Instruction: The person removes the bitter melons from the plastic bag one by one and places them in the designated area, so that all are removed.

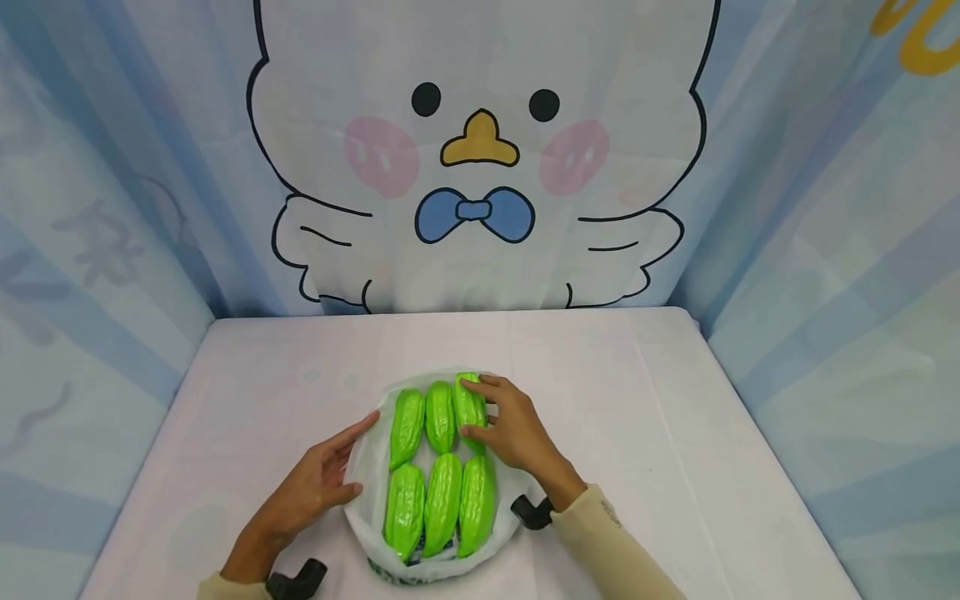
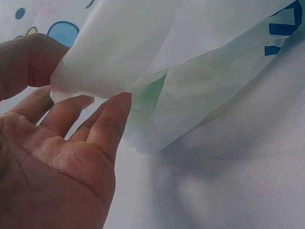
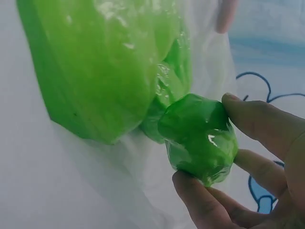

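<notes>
A white plastic bag (image 1: pixel 356 517) lies on the table with several glossy bright-green, ridged long pieces, shaped like gourds, in two rows on it. My right hand (image 1: pixel 517 429) holds the far-right green piece (image 1: pixel 470 404) between thumb and fingertips. In the right wrist view, the shiny end of the held green piece (image 3: pixel 200 140) shows between the fingers. My left hand (image 1: pixel 318 483) is at the bag's left side, thumb and fingers spread apart. Fingertips touch the bag's edge (image 2: pixel 114 62) in the left wrist view, and the palm holds nothing.
A pale cloth covers the table (image 1: pixel 615 392). Behind it hangs a curtain (image 1: pixel 480 275) printed with a cartoon bird, and blue curtains (image 1: pixel 97 250) stand on both sides. Black camera mounts (image 1: pixel 298 579) sit at the wrists.
</notes>
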A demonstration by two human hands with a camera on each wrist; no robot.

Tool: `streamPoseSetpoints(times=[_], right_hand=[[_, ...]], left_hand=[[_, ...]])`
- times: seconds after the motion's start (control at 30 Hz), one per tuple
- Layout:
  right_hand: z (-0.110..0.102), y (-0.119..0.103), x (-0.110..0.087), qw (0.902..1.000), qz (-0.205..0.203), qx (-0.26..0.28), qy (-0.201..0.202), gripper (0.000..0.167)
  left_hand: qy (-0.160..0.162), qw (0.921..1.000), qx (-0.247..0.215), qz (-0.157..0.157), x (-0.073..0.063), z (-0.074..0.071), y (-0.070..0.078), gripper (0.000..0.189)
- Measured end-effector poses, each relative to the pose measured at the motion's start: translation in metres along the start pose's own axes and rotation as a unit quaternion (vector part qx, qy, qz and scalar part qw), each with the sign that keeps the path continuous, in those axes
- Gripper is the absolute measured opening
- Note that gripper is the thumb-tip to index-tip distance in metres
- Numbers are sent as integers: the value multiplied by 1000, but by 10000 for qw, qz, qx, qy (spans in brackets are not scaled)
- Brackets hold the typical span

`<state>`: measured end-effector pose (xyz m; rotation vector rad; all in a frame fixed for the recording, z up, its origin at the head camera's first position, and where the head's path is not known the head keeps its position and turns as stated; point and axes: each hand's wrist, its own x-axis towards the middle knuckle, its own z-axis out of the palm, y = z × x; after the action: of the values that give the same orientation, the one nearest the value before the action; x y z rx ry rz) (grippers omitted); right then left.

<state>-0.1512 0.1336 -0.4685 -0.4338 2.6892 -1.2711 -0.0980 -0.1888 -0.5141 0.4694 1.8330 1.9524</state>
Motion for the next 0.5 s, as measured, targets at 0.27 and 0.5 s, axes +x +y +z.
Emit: streamPoseSetpoints(times=[0.27,0.5], right_hand=[[-16,-4,-10,9994,-48,349,32,73],[-34,-1,-16,9972,-127,735,101,75]], left_hand=[[14,10000,88,-23,0,1,1,99],[11,9999,94,-51,0,1,2,99]])
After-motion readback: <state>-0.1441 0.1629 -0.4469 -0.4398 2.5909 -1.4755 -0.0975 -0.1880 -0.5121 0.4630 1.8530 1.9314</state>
